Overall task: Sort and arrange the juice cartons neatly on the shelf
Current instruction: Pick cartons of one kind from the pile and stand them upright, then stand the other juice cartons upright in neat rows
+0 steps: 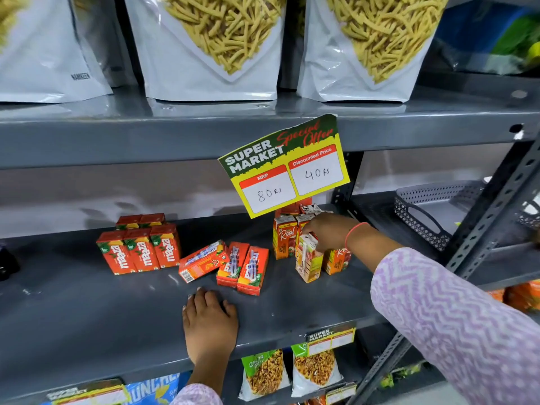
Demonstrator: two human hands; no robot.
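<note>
Now the right hand (327, 229) reaches in from 4 o'clock and pinches the top of a tilted Real carton (308, 260) among the upright Real cartons (284, 239). At 6 o'clock, the left hand (209, 323) lies spread flat on the shelf (87, 311). Maaza cartons (140, 252) stand at 9 o'clock; three more cartons (233, 264) lie centrally.

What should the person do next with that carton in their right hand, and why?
Probably stand it squarely beside the other Real cartons. The right hand grips a tilted carton slightly in front of that group, while the left hand rests flat on the shelf.
</note>
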